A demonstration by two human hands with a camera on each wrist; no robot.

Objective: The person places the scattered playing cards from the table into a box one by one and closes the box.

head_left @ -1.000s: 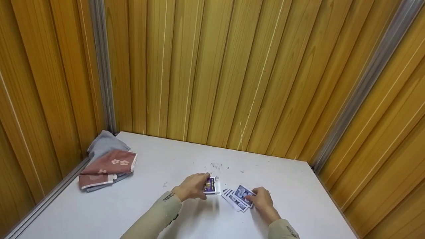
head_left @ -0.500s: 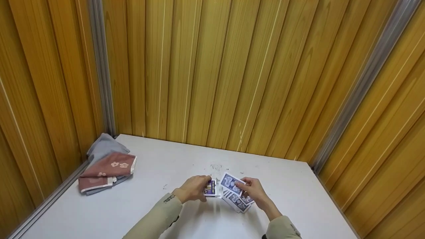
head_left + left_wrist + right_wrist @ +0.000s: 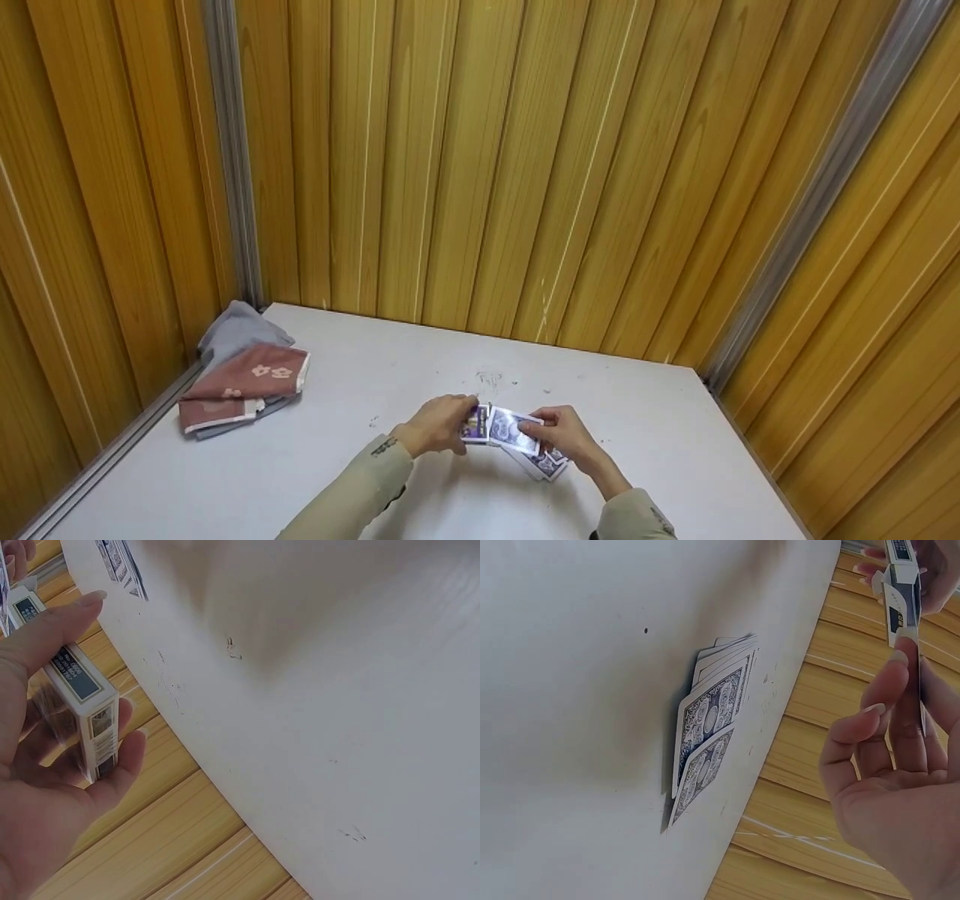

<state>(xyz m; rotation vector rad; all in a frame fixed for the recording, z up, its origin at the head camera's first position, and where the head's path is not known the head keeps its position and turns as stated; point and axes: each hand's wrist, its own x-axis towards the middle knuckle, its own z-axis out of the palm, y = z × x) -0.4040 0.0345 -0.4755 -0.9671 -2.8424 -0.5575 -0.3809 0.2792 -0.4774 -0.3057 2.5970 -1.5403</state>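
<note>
The left hand (image 3: 37,802) grips a barcoded card box (image 3: 79,682) between thumb (image 3: 60,626) and fingers (image 3: 129,763), with patterned playing cards (image 3: 124,568) on the white table (image 3: 322,697) beyond the thumb tip.

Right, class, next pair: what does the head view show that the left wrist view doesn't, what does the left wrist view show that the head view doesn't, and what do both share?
Head view only: the reddish-brown flower-print cloth, the grey cloth and the khaki sleeves.

Left wrist view only: a barcode and a dark side label on the playing-card box.

Both: the left hand gripping that box, playing cards on the white table, and wood-grain panels.
</note>
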